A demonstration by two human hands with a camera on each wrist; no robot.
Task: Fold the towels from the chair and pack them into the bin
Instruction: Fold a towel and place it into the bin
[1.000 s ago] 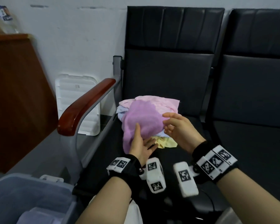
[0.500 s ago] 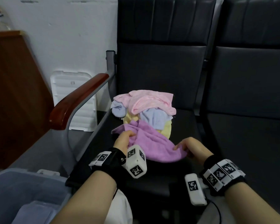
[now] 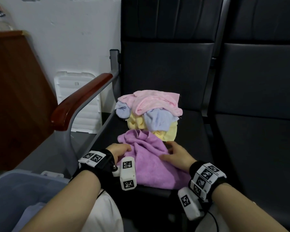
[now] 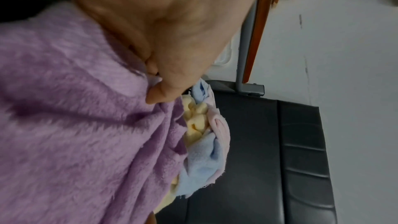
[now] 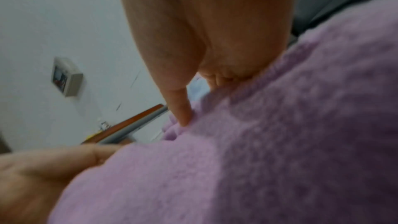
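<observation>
A purple towel (image 3: 151,168) lies rumpled on the front of the black chair seat (image 3: 192,139). My left hand (image 3: 120,150) pinches its left edge between thumb and curled fingers (image 4: 155,91). My right hand (image 3: 176,156) rests on the towel's upper right, thumb (image 5: 181,108) stretched out and touching the cloth. Behind lies a pile of a pink towel (image 3: 157,102), a blue towel (image 3: 157,121) and a yellow towel (image 3: 169,133). The grey-blue bin (image 3: 23,174) stands at the lower left, with a pale folded towel (image 3: 33,213) inside.
A red-brown armrest (image 3: 80,99) on a grey metal frame runs between the seat and the bin. A second black seat (image 3: 258,148) adjoins on the right. A white foam panel (image 3: 70,84) leans on the wall, beside a wooden cabinet (image 3: 15,97).
The purple towel came off the pile to the seat's front. My right hand has moved from the towel's right corner onto its upper part; the left still holds the left edge.
</observation>
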